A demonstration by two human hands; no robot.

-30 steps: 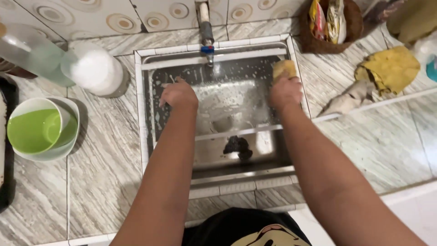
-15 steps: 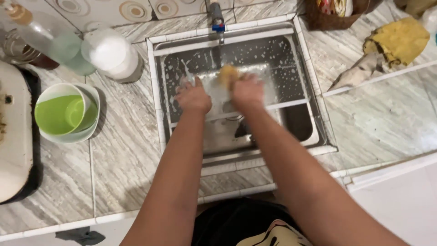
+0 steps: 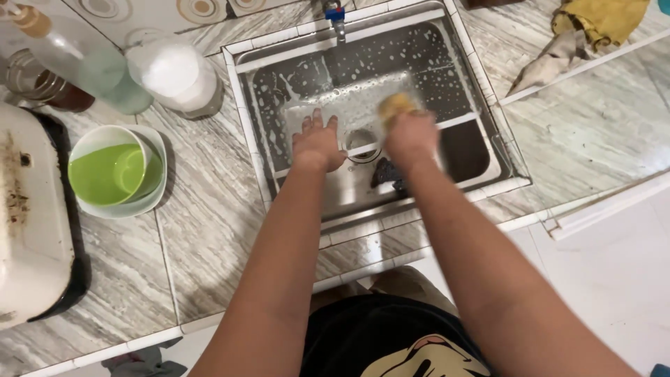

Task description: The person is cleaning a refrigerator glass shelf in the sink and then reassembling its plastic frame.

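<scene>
Both my hands are inside a steel sink speckled with soap foam. My right hand grips a yellow sponge and presses it onto the sink floor just right of the drain. My left hand lies flat on the sink floor, fingers spread, left of the drain. A dark scrap lies in the sink near my right wrist. The tap stands at the back rim.
On the marble counter to the left sit a green bowl in a white one, a white-lidded jar, a clear bottle and a white appliance. A yellow cloth lies at the back right.
My right hand has carried the sponge from the sink's right back corner to the middle by the drain. My left hand has slid from the back left toward the drain.
</scene>
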